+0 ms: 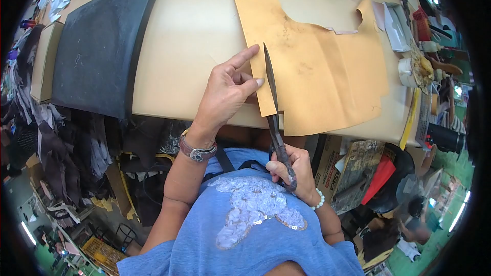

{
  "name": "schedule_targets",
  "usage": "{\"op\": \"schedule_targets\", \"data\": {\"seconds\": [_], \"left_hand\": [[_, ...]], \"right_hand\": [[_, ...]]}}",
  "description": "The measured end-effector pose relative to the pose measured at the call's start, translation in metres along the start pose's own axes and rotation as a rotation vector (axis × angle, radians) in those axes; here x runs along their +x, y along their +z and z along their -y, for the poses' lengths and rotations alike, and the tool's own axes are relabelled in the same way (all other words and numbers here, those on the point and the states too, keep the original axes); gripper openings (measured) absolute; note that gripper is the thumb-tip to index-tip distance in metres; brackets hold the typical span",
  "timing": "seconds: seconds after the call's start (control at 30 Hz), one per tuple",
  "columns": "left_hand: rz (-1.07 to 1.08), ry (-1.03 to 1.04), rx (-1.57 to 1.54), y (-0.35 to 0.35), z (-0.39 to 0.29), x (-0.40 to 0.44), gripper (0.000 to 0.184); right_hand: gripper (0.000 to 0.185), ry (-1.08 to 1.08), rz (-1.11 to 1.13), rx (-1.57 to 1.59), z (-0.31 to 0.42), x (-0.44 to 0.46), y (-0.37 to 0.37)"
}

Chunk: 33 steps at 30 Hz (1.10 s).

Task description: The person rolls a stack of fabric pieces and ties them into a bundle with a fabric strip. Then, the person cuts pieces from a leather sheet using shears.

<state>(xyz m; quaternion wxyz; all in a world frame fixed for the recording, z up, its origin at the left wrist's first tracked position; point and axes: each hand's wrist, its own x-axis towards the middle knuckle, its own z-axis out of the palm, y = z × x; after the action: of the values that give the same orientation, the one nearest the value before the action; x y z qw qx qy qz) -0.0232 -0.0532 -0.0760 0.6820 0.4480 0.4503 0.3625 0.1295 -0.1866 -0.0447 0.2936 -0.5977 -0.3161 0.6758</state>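
A large tan sheet of leather-like material [327, 71] lies over the table, its right side irregular and partly cut out. My right hand [296, 168] is wrapped around the handles of dark metal scissors [272, 84], whose blades point away from me. They lie along a cut that parts a narrow strip [265, 101] at the sheet's left edge. My left hand [230, 87] holds that strip near the blades, thumb on top, index finger stretched along it, the other fingers curled and partly hidden.
A black slab [102, 46] lies at the table's left, beside a cardboard box [47, 61]. Along the right edge are a roll of tape [407, 72], a yellow strip [410, 117] and assorted tools. Dark fabric scraps [97, 148] hang below the table's left side.
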Motion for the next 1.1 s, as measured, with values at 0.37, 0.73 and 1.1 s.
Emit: {"op": "schedule_targets", "data": {"seconds": [0.37,0.73,1.1], "left_hand": [[0.002,0.03,-0.005,-0.001,0.005,0.001,0.058],[-0.087,0.051,-0.06,-0.003,-0.016,0.024,0.046],[-0.029,0.021,-0.015,-0.007,-0.015,0.022,0.055]], "right_hand": [[0.028,0.067,-0.018,0.029,-0.005,0.002,0.001],[0.03,0.045,-0.034,0.007,-0.008,0.0,0.004],[0.029,-0.017,-0.038,0.059,0.018,0.017,0.004]]}}
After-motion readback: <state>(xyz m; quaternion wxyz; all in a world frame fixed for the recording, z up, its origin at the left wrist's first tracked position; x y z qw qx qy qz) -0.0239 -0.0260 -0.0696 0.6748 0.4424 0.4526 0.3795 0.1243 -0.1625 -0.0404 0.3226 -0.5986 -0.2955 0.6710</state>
